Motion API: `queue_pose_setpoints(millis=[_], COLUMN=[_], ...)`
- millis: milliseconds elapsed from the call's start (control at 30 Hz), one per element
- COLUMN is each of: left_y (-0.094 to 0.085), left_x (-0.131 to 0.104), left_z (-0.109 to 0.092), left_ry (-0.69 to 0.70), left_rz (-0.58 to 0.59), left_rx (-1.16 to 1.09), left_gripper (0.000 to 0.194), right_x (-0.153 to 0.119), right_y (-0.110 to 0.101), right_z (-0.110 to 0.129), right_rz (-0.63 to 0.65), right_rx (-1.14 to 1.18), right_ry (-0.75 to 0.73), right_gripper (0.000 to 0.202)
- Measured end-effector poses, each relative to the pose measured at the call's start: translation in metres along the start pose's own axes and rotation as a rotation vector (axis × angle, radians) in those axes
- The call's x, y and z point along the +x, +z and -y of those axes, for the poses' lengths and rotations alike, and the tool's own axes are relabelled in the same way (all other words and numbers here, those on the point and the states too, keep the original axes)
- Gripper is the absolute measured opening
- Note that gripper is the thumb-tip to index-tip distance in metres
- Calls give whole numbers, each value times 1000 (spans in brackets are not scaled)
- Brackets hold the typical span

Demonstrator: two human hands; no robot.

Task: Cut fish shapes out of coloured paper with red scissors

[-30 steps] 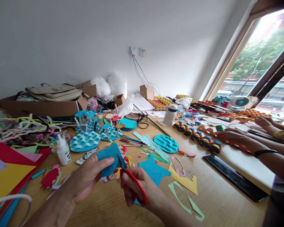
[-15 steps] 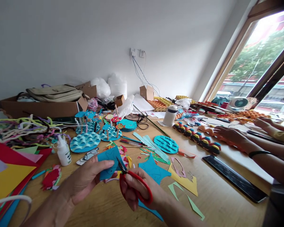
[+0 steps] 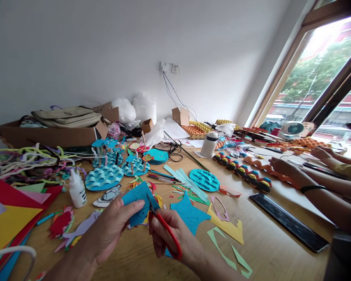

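A piece of blue paper (image 3: pixel 138 203) with drawn lines is pinched in my left hand (image 3: pixel 117 218), thumb on top. My right hand (image 3: pixel 171 234) is closed around the red handles of the scissors (image 3: pixel 170 230), whose blades meet the paper's right part. Just right of them, a blue star-shaped paper (image 3: pixel 187 212) lies on the table (image 3: pixel 128 259). Beneath and beyond my hands are colourful paper scraps; a red paper shape (image 3: pixel 61 223) and a lilac one (image 3: pixel 83 227) lie to the left.
A glue bottle (image 3: pixel 77 189) stands left, near coloured sheets (image 3: pixel 14 212). Blue wavy discs (image 3: pixel 104 177) sit beyond. At right are a black phone-like slab (image 3: pixel 288 221), a painted egg-carton strip (image 3: pixel 241 171) and another person's hands (image 3: pixel 285 168).
The blue paper has turned and shifted slightly right. The scissor blades have narrowed and their handles have closed together. The view has moved a little, showing the lilac shape.
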State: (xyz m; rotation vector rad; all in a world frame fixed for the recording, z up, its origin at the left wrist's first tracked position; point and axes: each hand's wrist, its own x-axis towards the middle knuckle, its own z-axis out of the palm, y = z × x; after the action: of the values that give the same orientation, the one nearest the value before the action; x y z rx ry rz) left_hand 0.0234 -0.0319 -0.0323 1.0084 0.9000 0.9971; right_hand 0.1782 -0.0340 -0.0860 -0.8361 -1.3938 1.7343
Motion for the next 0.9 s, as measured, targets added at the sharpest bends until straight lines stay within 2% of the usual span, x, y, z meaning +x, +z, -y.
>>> queue_pose_setpoints(millis=[567,700,900], left_y=[2,0,-8], left_x=[-1,-1,0], left_z=[0,-2,-4], left_ry=[6,26,9], left_rz=[-2,32,101], left_rx=[10,37,87], left_gripper=[23,13,16], right_x=[-3,-3,-4], right_y=[4,3,6], right_z=[3,5,10], right_rz=[-27,-6,-1], right_rx=[-61,-65,-88], right_ry=[-32,-25,16], right_gripper=[55,55,57])
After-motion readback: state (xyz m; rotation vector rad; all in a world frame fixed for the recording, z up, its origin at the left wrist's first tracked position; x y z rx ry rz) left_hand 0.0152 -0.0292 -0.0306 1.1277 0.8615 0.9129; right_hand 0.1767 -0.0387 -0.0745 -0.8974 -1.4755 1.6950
